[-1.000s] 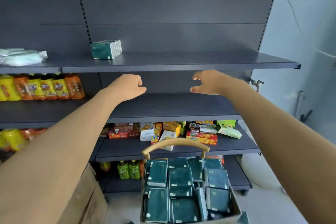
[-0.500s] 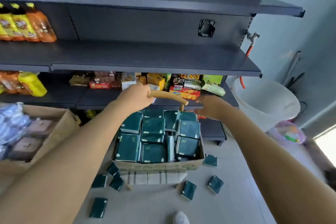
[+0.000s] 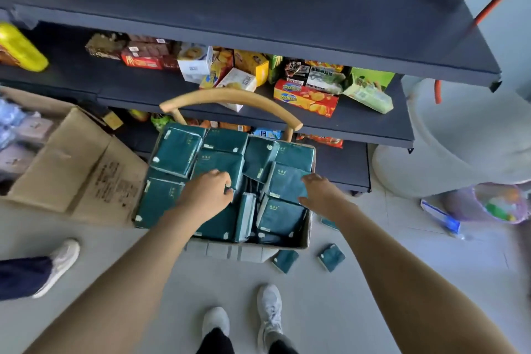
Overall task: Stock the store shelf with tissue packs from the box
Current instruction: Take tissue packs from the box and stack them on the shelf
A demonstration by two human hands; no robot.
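A cardboard box packed with several dark green tissue packs stands in front of the store shelf. My left hand is down in the middle of the box, its fingers curled over the lower edge of one tissue pack. My right hand is at the box's right side. Its thumb and fingers are spread at the right edge of another tissue pack, touching it.
A curved wooden chair back rises behind the box. Two loose packs lie on the floor near my shoes. An open carton stands at the left, beside another person's foot. A white bin is at the right. Snack boxes fill the lower shelf.
My view has dropped from the upper shelves to the box. Both hands came down from shelf height, past the chair back, onto the packs in the box.
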